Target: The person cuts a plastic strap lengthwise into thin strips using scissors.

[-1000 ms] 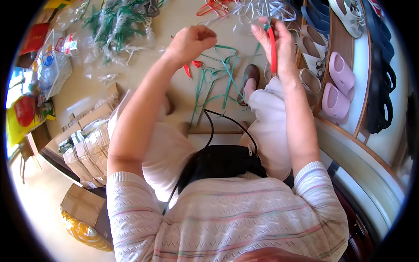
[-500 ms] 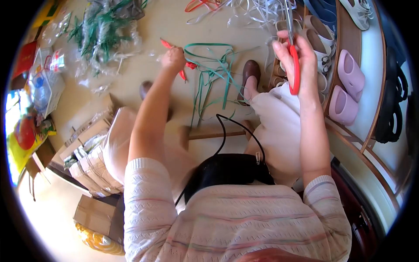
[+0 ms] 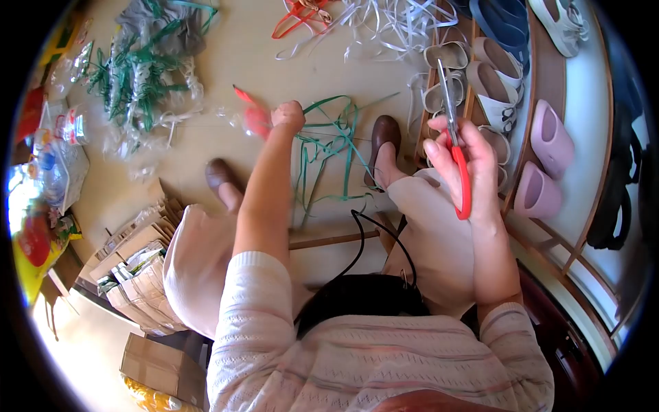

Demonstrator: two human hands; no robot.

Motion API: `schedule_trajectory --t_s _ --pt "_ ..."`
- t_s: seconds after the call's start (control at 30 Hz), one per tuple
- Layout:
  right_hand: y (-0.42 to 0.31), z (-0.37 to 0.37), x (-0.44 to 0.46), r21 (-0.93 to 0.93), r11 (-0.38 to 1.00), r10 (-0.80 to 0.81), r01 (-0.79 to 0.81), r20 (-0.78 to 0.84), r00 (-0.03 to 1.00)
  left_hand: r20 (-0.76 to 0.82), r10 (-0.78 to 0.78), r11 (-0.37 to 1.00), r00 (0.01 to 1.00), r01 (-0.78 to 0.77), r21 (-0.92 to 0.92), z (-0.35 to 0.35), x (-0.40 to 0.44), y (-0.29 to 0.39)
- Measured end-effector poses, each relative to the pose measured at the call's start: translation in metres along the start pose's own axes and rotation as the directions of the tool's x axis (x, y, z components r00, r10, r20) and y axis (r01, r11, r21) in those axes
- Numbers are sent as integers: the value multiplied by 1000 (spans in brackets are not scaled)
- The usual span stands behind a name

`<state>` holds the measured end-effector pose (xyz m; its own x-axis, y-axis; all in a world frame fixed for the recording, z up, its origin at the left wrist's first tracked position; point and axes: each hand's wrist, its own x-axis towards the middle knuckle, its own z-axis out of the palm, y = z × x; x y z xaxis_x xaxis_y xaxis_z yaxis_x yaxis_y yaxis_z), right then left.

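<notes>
Blurring beside the left hand [image 3: 288, 117]: a bright red strip [image 3: 257, 117], its outline smeared.
Left fingertips: hidden beneath the knuckles; whether they are pressed together or pinching something, I cannot tell.
Right hand [image 3: 454, 141]: fingers curled around the red-handled metal scissors [image 3: 449, 113], partly covering the handles; blades pointing up and away from the grip.
Tangled flat green straps [image 3: 336, 141]: just right of the left hand, on the floor between the feet.
Pale beige floor [image 3: 254, 62]: beneath both hands; white ribbons [image 3: 384, 27] lie beyond the left hand toward the right.
Wooden shoe rack [image 3: 549, 69]: right of the scissors, with pink slip-on clogs [image 3: 551, 137].
Brown cardboard boxes [image 3: 147, 295]: left of and nearer than the left hand.
Room edges: cut off by the black rim.
</notes>
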<state>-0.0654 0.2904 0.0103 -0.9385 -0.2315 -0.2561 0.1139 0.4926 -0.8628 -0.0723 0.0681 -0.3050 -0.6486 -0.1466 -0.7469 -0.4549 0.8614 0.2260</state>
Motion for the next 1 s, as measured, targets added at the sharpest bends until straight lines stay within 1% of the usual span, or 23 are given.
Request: schedule_trajectory --t_s 0.03,0.07,0.1,0.13,0.17,0.2,0.23,0.27,0.33,0.37,0.43,0.47,0.5,0.57,0.63,0.67,0.73,0.77,0.8,0.83,0.9,0.97,1.0 --pt "-1 -1 -1 -9 1000 -16 16 -10 1000 0 -20 996 1000 20 -87 -5 -4 -2" --pt "-4 -3 -1 -15 999 -39 39 -20 999 -124 121 973 985 -142 -182 -16 -9 -9" --pt "-7 -5 -2 -21 998 -65 64 -31 997 -105 145 918 984 -173 -356 -34 -18 -8" --pt "-10 -7 -2 -7 995 -98 98 -40 994 -93 176 834 980 -199 -515 -59 -32 -5" --pt "-12 -7 -3 55 996 -63 65 -42 997 -87 214 724 973 -218 -654 -86 -48 -3" --pt "-12 -9 -2 121 992 -28 33 -40 999 -147 230 634 962 -263 -728 -109 -72 5" --pt "-11 -10 -1 187 982 3 4 -37 999 -197 248 614 949 -311 -726 -132 -98 14" --pt "-10 -9 -1 312 950 12 0 -35 999 -249 267 591 931 -363 -720 -153 -126 24" --pt "-1 -2 5 515 857 15 -5 -15 1000 -353 295 570 888 -459 -681 -183 -182 43" --pt "-6 2 2 584 812 2 8 -17 1000 -408 317 603 856 -513 -610 -193 -215 52" --pt "-15 14 -4 700 712 -82 57 1 997 -509 354 658 784 -596 -461 -202 -275 67" --pt "-26 20 -13 714 696 -102 80 -12 995 -581 404 699 706 -649 -301 -196 -291 67" --pt "-38 22 -16 723 682 -145 110 -14 989 -572 428 702 699 -656 -277 -195 -322 72" --pt "-60 27 -25 742 652 -211 157 -21 977 -546 545 692 636 -709 -135 -182 -356 71" --pt "-91 17 -36 739 626 -244 251 -121 962 -525 558 651 642 -732 -204 -174 -381 79" --pt "-104 12 -43 679 681 -289 275 -96 953 -514 573 620 639 -748 -238 -169 -397 75" --pt "-132 -2 -62 588 747 -330 310 -76 941 -583 578 592 571 -785 -183 -166 -425 63" --pt "-133 -10 -53 614 708 -392 350 -71 917 -612 579 577 538 -801 -159 -164 -437 55" --pt "-141 -18 -50 600 696 -420 394 -104 901 -614 581 568 534 -806 -163 -161 -444 46" --pt "-154 -28 -47 584 684 -449 437 -135 883 -605 599 593 524 -798 -104 -161 -454 35" --pt "-173 -51 -36 604 644 -518 469 -107 849 -587 552 599 592 -771 -216 -152 -458 6" --pt "-203 -72 -29 675 652 -457 344 -11 889 -584 473 616 660 -722 -316 -140 -456 -29" --pt "-217 -74 -23 496 698 -450 517 -257 855 -578 432 619 693 -694 -369 -134 -452 -46"
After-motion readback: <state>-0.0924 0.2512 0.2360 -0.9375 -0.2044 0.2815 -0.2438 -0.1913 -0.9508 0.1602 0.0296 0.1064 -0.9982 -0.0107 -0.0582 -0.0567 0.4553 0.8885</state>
